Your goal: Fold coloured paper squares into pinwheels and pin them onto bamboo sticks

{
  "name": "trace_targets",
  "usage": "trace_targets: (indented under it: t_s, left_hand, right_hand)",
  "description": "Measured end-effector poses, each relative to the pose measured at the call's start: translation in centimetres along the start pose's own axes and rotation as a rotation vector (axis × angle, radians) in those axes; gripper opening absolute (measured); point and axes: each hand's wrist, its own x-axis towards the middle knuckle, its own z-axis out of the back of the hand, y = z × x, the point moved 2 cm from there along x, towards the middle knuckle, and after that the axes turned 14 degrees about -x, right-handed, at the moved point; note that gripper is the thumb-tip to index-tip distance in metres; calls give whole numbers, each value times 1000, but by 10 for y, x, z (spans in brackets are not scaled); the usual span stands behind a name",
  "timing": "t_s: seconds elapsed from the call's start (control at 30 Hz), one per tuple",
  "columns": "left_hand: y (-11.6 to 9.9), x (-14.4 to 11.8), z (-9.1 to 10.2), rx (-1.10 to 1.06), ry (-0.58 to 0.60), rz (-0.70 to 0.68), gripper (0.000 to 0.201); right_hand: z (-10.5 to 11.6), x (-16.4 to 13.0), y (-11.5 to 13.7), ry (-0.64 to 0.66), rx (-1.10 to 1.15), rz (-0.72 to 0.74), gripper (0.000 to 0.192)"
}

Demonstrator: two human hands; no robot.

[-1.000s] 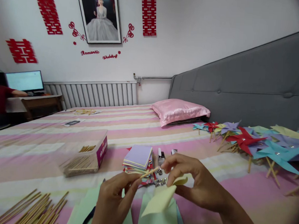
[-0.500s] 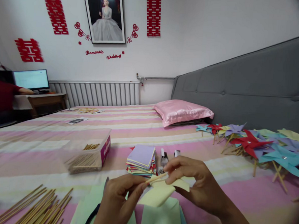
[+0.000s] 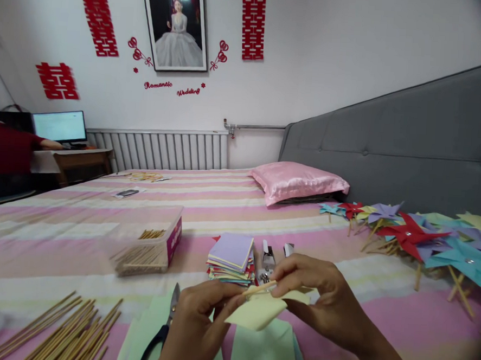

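My left hand pinches a thin wooden stick between thumb and fingertips. Close against it, my right hand is closed on a pale yellow paper pinwheel, at the stick's far end. The pinwheel's blades hang below the stick; the fingers hide where the two meet. Beneath the hands lie pale green paper sheets. Dark-handled scissors rest on the paper, just left of my left hand. Behind the hands stands a stack of coloured paper squares.
Loose sticks lie at front left, beyond them a clear plastic box of sticks. Finished pinwheels crowd the right side. Small metal pieces sit by the stack. A pink pillow lies farther back. A person in red is at far left.
The view has shifted slightly, so the scene sits farther right and more of the scissors shows. The pinwheel has tilted a little in my hands; both hands keep their hold.
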Motion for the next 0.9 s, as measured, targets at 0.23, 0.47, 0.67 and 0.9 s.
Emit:
trace_targets:
  t_s: [0.23,0.47,0.67,0.9]
  left_hand:
    - [0,1,0,3,-4,7,19]
    - [-2,-2,0,11,-8,2,21]
    - [-2,-1,0,25,-14,-12,21]
    - [-1,-2,1,36,-20,-41,26]
  right_hand:
    - [-1,0,2,-18,-18,21,15]
    - [-2,-1,1,-39,-32,33,15]
    - [-3,-1,1,-30,-57,26,14]
    - [-3,-1,1,-26,-93,27,14]
